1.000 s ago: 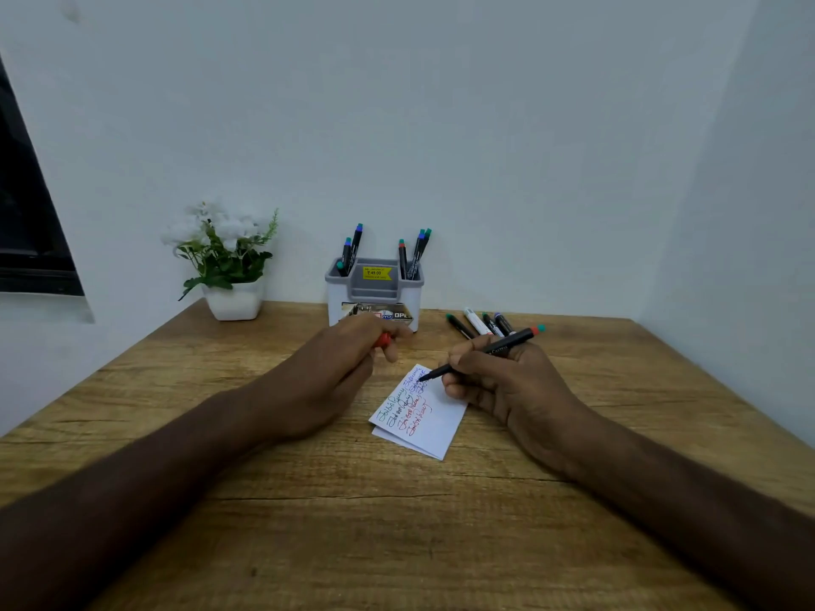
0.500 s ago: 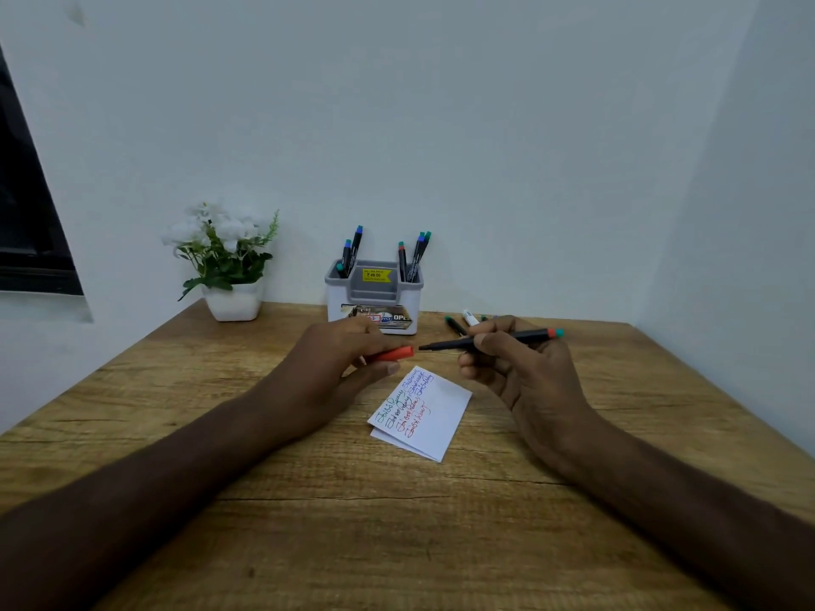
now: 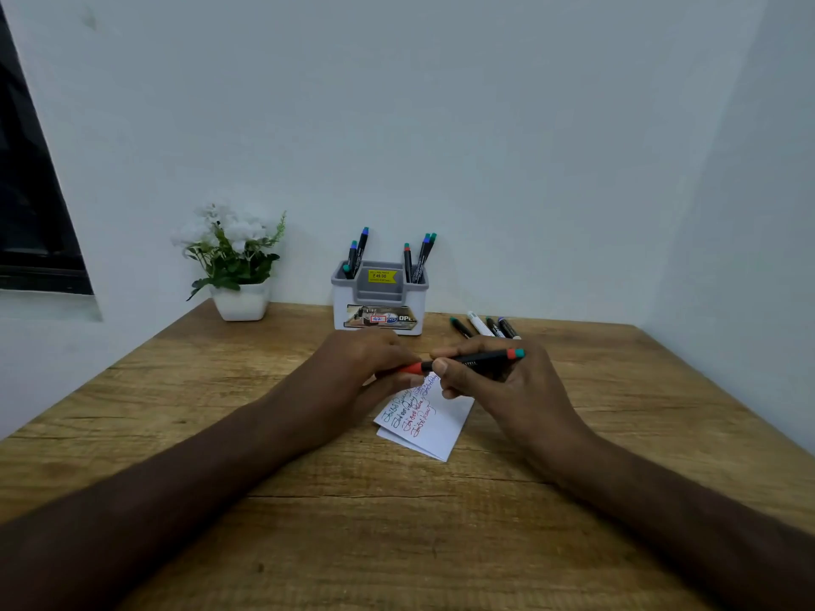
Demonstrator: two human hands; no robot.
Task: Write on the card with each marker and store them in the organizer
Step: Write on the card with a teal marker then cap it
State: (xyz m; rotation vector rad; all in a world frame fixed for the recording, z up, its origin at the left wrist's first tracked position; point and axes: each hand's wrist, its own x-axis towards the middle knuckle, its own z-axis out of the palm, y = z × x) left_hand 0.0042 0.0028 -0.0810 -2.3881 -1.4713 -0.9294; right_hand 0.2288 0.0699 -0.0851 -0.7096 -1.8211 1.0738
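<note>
**Cap meets marker over the card**

Since half a second ago the two hands have closed the gap: then the red cap and the marker's tip were just apart, now the cap (image 3: 412,368) sits on the tip end of the marker (image 3: 474,358), apparently being pushed home.

Nearest the camera, the card (image 3: 434,427) lies flat on the wooden table (image 3: 308,522), folded, with several lines of green, blue and red handwriting on its upper face. It is thin paper and looks light enough to slide if brushed.

Just above its far edge, the left hand (image 3: 361,368) pinches the cap between curled fingers and thumb. The right hand (image 3: 489,381) has its fingers wrapped round the black barrel, whose red and teal end pokes out to the right. I judge the marker light, stiff and smooth; mid-barrel is the sound place to hold it, as here, so the cap can be pressed straight on.

Farther back, four loose markers (image 3: 485,327) lie side by side on the table, beyond the right hand. At the wall stands the organizer (image 3: 379,302), with markers upright in its left and right compartments. A potted plant (image 3: 233,262) sits left of it.
</note>
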